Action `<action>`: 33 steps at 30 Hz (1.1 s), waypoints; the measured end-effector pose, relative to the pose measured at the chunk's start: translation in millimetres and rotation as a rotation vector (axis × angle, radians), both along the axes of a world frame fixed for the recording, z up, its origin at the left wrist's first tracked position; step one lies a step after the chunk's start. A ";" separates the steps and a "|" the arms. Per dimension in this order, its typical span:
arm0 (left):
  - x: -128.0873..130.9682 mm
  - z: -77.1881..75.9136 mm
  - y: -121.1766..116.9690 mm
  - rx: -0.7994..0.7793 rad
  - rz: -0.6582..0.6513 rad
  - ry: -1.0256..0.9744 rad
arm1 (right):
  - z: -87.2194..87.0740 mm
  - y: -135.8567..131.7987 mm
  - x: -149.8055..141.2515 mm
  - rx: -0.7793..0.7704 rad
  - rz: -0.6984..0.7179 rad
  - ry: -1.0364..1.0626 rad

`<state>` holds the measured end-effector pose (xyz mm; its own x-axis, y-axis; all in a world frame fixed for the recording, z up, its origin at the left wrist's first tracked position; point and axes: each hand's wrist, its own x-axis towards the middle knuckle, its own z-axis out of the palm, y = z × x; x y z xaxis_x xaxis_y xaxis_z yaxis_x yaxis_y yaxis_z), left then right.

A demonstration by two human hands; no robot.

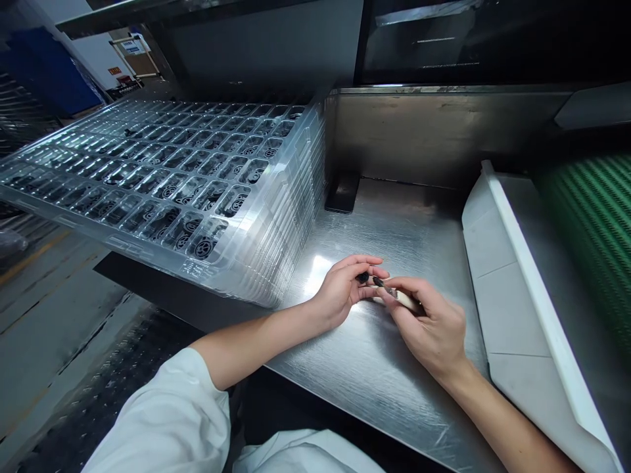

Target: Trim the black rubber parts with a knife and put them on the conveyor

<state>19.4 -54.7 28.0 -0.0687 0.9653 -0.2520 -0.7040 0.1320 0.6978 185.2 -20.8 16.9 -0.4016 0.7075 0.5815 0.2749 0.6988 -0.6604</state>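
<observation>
Above the steel table (345,381), my left hand (338,295) pinches a small round black part (363,276) between its fingers. Close by on the right, my right hand (436,322) is closed around a slim tool with a cream-coloured handle (407,301) and a metal front end. A second dark piece (378,281) shows at the tool's tip, almost touching my left fingers; whether it belongs to the tool I cannot tell. To the left stands a stack of clear plastic trays (290,230), its top one holding black ring-shaped parts (204,247) in many compartments.
A flat black rectangular object (342,192) lies by the stack at the back. On the right, a pale guard panel (513,289) separates the steel surface from a green belt (591,243). A metal wall (409,135) closes off the back.
</observation>
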 end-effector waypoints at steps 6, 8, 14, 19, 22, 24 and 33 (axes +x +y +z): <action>4.2 5.0 -1.2 0.032 -0.085 0.065 | 5.2 0.5 -2.2 -0.068 -0.082 0.106; 6.3 6.7 -2.5 0.046 -0.123 0.095 | 4.8 1.5 -3.0 -0.117 -0.081 0.137; 6.6 4.5 -2.3 0.066 -0.117 0.171 | 3.0 2.5 -1.9 -0.141 -0.117 0.138; 6.4 3.4 -3.0 0.091 -0.120 0.227 | 3.7 2.3 -2.5 -0.123 -0.134 0.148; 6.9 4.8 -4.5 0.106 -0.119 0.246 | 2.9 2.4 -3.2 -0.110 -0.132 0.158; 6.9 6.0 -4.9 0.109 -0.119 0.251 | 2.4 2.7 -3.0 -0.103 -0.119 0.152; 5.6 6.9 -1.0 0.060 -0.112 0.233 | 8.6 2.7 -2.8 -0.116 -0.073 0.112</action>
<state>25.0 -55.6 34.9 -0.0101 0.9829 -0.1840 -0.5071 0.1535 0.8481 182.5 -18.1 25.5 -0.2836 0.7977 0.5322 0.2424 0.5966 -0.7651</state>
